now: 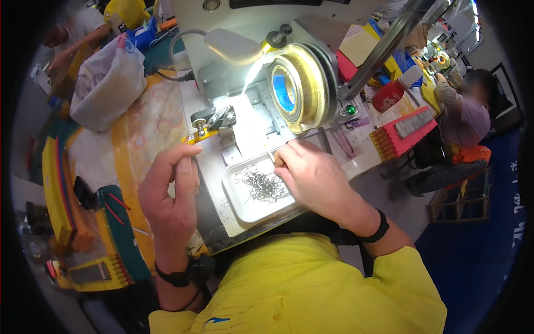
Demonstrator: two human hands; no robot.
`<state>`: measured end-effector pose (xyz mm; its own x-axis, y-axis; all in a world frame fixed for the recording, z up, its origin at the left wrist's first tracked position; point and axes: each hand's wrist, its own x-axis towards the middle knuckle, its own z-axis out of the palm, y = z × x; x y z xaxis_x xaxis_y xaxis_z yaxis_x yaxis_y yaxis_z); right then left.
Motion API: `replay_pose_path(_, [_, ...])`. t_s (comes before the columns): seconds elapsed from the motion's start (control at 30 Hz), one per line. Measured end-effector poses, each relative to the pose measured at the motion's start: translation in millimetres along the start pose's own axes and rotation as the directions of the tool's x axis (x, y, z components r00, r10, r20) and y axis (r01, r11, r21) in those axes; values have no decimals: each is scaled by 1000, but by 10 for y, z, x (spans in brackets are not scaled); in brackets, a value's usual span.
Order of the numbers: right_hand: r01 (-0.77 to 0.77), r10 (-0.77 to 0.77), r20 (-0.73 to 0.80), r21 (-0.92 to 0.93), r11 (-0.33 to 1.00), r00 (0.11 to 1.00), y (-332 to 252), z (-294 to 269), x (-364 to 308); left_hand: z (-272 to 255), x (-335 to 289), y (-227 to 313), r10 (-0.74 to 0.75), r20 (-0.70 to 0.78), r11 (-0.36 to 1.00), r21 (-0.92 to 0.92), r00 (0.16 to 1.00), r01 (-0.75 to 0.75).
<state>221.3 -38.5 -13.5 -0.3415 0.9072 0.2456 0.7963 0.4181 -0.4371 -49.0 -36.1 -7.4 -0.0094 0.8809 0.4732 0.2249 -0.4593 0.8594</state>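
My right hand point(311, 175) is closed in a pinch over the far right edge of a white tray point(232, 197). A short, pale stick-like piece point(271, 156) pokes out from its fingertips; its exact kind is not clear. Inside the tray lies a heap of small dark wire-like metal pieces point(264, 186). My left hand point(172, 192) is raised left of the tray, fingers loosely bent and apart, with nothing visible in it. Its index fingertip is close to a small yellow-based clamp device point(200, 135) on the machine. Beyond the tray, a bright lamp lights a white work surface point(247, 128).
A large round brass-coloured wheel point(303, 89) with a blue centre stands behind my right hand. Farther right are a red bottle point(389, 96) and a pink block point(397, 133). A white bag point(108, 83) and yellow boards point(55, 189) are at left. Another person point(467, 111) sits far right.
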Motion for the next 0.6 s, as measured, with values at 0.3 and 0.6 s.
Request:
replay_pose_path(0.3, [-130, 162, -16, 516, 846, 987, -113, -435, -188, 1, 8, 291, -224, 175, 963, -114, 959, 245])
replay_pose_path(0.6, [-45, 71, -143, 176, 983, 987, 97, -168, -263, 66, 22, 303, -209, 198, 978, 25, 958, 208])
